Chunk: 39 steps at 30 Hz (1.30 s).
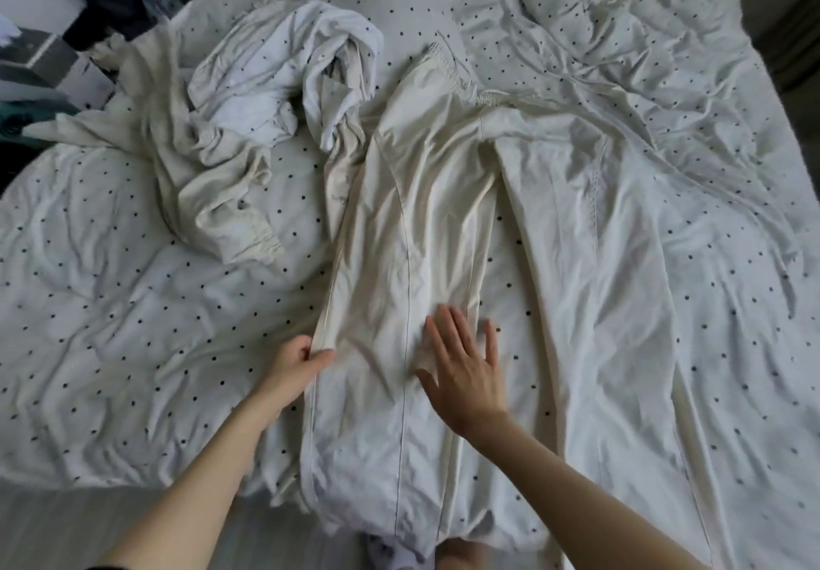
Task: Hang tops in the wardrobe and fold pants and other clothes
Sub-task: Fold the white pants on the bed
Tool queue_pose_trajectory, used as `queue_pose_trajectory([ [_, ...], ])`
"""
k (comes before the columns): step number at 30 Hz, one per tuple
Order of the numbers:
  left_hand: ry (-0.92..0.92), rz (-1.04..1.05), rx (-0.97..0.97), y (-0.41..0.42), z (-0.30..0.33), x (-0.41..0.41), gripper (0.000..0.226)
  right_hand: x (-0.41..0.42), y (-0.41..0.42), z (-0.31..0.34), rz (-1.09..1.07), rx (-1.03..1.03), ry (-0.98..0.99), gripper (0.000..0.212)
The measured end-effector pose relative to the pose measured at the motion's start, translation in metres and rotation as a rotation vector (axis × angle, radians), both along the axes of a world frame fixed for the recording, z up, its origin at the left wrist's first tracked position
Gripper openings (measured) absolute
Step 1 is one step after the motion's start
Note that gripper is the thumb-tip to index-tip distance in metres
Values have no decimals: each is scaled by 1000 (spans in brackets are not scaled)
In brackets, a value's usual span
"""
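Cream pants (426, 196) lie spread on the bed, waistband at the far end and both legs running toward me. My left hand (297, 363) pinches the outer seam of the left leg. On that same leg, nearer its inner edge, my right hand (466, 369) lies flat with straight, spread fingers. The right leg (599, 285) stretches out to the right, untouched.
A crumpled heap of pale clothes (248, 116) sits at the left rear of the bed. The polka-dot sheet (111, 325) covers the whole bed. Dark clutter and boxes (40, 50) stand beyond the left edge. The bed's near edge meets the floor at the bottom.
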<state>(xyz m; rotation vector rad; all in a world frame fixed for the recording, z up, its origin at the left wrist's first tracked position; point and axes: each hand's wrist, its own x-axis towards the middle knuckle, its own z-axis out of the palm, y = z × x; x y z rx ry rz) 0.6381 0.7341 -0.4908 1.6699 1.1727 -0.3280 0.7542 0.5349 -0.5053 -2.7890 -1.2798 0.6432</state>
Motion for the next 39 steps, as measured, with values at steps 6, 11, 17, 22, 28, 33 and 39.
queue_pose_trajectory([
  [6, -203, -199, 205, -29, 40, -13, 17, -45, -30, 17, -138, 75, 159, 58],
  [11, -269, -284, 177, -75, 81, 5, 14, -61, -76, 39, -376, 281, 349, 52],
  [17, -320, -322, 165, -151, 112, 71, 14, -38, -152, 67, -851, 545, 568, 33],
  [22, -288, -411, 272, -236, 109, 134, 19, -22, -233, 71, -1007, 642, 668, 30],
  [28, -151, -536, 261, -334, 70, 179, 33, 4, -315, 49, -1063, 600, 795, 24],
  [33, -54, -819, 195, -343, 47, 154, 18, 27, -326, 25, -1051, 542, 906, 20],
  [39, 121, -1054, 294, -353, 47, 114, 37, 56, -322, 21, -1114, 543, 929, 19],
])
